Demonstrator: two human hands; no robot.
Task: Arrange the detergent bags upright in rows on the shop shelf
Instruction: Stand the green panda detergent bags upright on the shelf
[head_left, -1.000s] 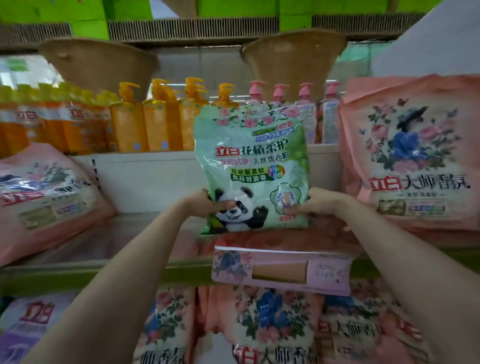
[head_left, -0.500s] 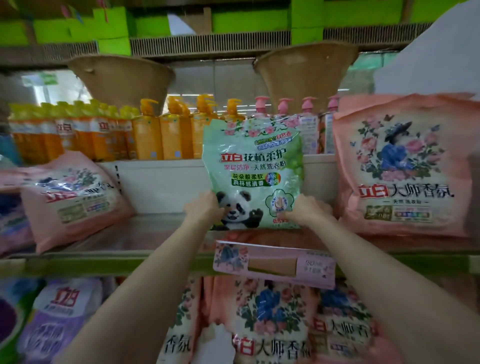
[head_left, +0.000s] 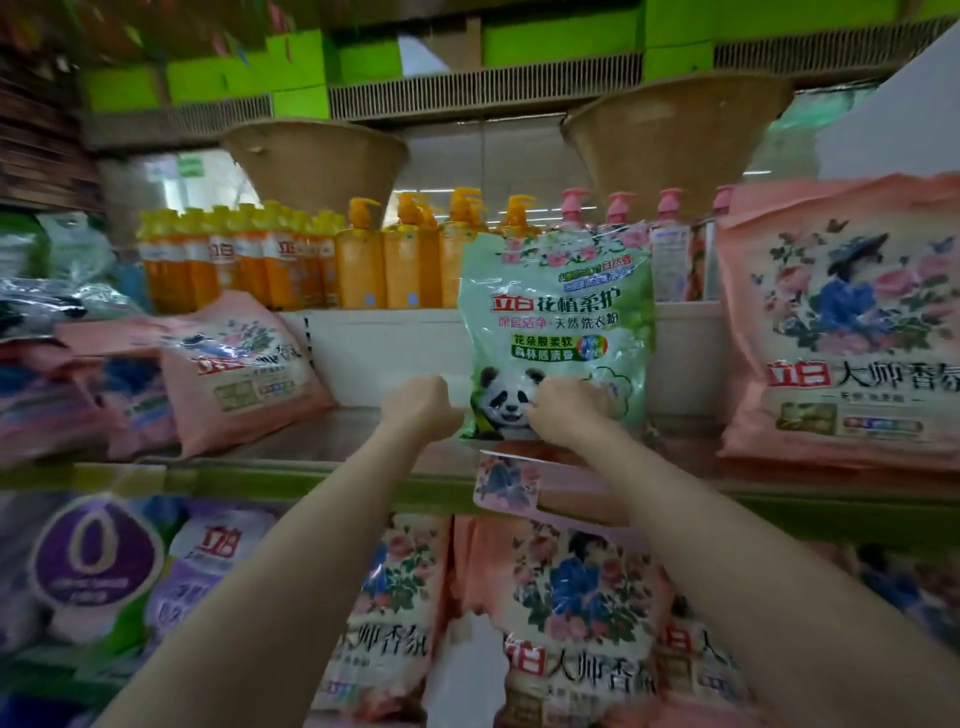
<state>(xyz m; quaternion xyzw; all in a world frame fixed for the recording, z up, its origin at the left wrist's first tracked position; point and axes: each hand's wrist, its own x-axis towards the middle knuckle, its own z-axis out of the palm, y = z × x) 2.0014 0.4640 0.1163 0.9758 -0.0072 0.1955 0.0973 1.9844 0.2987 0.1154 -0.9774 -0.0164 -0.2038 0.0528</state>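
A green detergent bag (head_left: 558, 322) with a panda on it stands upright on the middle shelf (head_left: 322, 441), its base at the shelf surface. My left hand (head_left: 418, 410) is curled against the bag's lower left edge. My right hand (head_left: 569, 410) lies over the lower front of the bag, fingers curled and pinching it beside the panda. To the right a large pink flowered bag (head_left: 841, 332) stands upright on flat pink bags. Another pink bag (head_left: 244, 364) leans at the left.
Orange pump bottles (head_left: 363, 265) and pink pump bottles (head_left: 621, 213) line a raised ledge behind. Two woven baskets (head_left: 317, 161) hang above. A pink shelf label (head_left: 511, 480) sticks out below the bag. Pink bags (head_left: 571, 597) and purple bags (head_left: 98, 561) fill the lower shelf.
The green bag has gone from held above the shelf to standing on it. My right hand slid from the bag's right edge onto its front, over the panda.
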